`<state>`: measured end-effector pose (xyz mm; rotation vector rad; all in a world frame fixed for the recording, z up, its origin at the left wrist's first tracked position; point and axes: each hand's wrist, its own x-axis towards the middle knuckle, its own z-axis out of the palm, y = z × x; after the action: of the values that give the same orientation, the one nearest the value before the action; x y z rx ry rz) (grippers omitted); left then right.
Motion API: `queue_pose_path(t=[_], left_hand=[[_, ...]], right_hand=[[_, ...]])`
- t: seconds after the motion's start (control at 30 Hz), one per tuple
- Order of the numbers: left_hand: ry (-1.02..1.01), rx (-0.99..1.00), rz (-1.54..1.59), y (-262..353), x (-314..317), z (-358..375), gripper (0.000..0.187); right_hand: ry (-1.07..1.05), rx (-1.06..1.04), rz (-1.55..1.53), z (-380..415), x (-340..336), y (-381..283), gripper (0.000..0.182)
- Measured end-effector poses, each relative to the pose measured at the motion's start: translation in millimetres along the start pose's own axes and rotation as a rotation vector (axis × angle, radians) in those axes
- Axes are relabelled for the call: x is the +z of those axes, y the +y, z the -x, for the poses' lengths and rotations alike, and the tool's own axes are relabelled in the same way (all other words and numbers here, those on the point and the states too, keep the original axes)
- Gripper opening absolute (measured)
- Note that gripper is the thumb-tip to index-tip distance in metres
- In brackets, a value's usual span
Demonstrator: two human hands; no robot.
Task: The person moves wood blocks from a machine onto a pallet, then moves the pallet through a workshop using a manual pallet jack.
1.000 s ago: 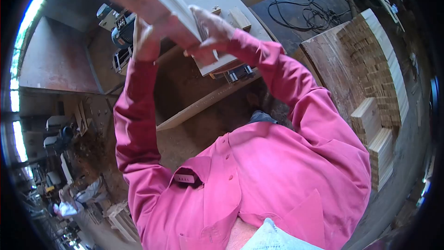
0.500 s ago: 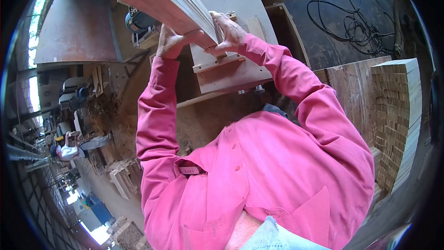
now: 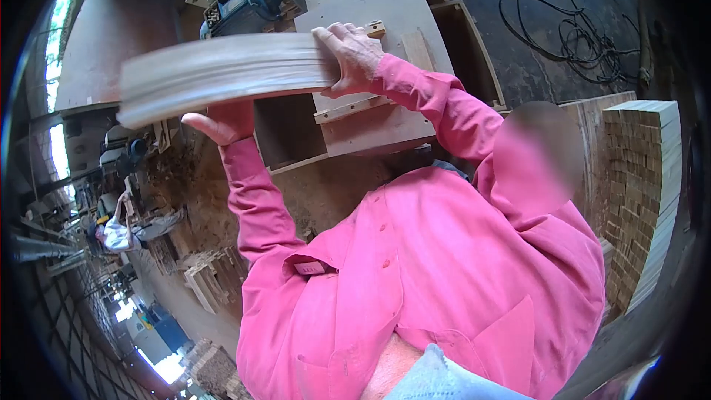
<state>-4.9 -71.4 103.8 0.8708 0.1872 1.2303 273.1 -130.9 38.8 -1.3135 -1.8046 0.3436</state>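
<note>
The right hand (image 3: 354, 55) grips one end of a layered stack of pale wooden strips (image 3: 229, 67).
In the head view, the stack overlaps the edge of a smooth, flat panel (image 3: 363, 0); the left hand (image 3: 228, 124) reaches underneath, thumb spread, fingers hidden, its grip impossible to tell.

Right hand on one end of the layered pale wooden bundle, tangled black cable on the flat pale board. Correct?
Wrong surface: the head view shows the tangled black cable on the dark floor. The right hand is on one end of the layered pale wooden bundle.
</note>
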Motion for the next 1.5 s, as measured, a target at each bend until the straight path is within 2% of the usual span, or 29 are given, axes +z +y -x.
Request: queue_pose_path(t=[0.03,0.13,0.2,0.33,0.4,0.53,0.6,0.67,0.73,0.77,0.8,0.87,0.9,1.03,1.2,1.23,1.27,1.33,1.37,1.4,1.47,1.5], left_hand=[[0.168,0.062,-0.043,-2,-16,5,0.113],[0.409,0.219,-0.05,-37,-65,28,0.109],[0.559,0.16,0.028,-65,-106,51,0.107],[0.629,0.069,0.084,-104,-130,82,0.104],[0.521,0.071,0.171,-110,-134,85,0.096],[0.532,0.037,0.167,-127,-104,82,0.092],[0.548,0.048,0.178,-136,-91,83,0.09],[0.572,0.061,0.141,-132,-103,91,0.092],[0.526,-0.097,0.286,-116,-118,104,0.096],[0.532,-0.091,0.247,-103,-133,109,0.103],[0.553,-0.054,0.225,-91,-147,116,0.103],[0.957,-0.042,0.078,-53,-164,123,0.108],[1.022,-0.022,-0.056,-32,-170,126,0.111],[0.903,-0.151,-0.52,31,-182,117,0.102],[0.809,-0.358,-0.866,51,-183,82,0.096],[0.777,-0.408,-0.897,54,-195,76,0.099],[0.792,-0.435,-0.893,53,-198,71,0.09],[0.698,-0.439,-0.705,47,-207,64,0.075],[0.752,-0.434,-0.715,42,-205,63,0.061],[0.729,-0.456,-0.703,37,-204,66,0.061],[0.63,-0.284,-0.819,31,-202,75,0.057],[0.612,-0.272,-0.844,29,-201,78,0.056]], right_hand=[[-0.053,-0.027,0.105,-3,3,-3,0.106],[-0.175,-0.067,0.352,-11,19,-6,0.104],[-0.267,-0.072,0.405,-8,28,-5,0.105],[-0.373,-0.092,0.52,2,35,6,0.106],[-0.361,-0.109,0.472,5,29,6,0.109],[-0.34,-0.074,0.502,23,4,17,0.109],[-0.281,-0.134,0.438,32,-2,26,0.109],[-0.344,-0.091,0.464,28,-3,22,0.111],[-0.328,-0.111,0.463,26,2,25,0.112],[-0.314,-0.105,0.475,28,3,27,0.113],[-0.321,-0.141,0.446,32,4,28,0.113],[-0.329,-0.079,0.471,28,5,29,0.115],[-0.366,-0.059,0.482,25,4,27,0.118],[-0.39,-0.049,0.507,25,3,17,0.129],[-0.366,-0.055,0.577,33,6,11,0.141],[-0.37,-0.07,0.606,33,8,10,0.143],[-0.374,-0.083,0.636,34,8,7,0.145],[-0.391,-0.021,0.674,38,13,-2,0.143],[-0.37,-0.008,0.712,40,16,-5,0.143],[-0.349,0.004,0.753,41,18,-7,0.142],[-0.321,0.042,0.789,47,29,-4,0.139],[-0.314,0.033,0.787,48,30,-5,0.138]])
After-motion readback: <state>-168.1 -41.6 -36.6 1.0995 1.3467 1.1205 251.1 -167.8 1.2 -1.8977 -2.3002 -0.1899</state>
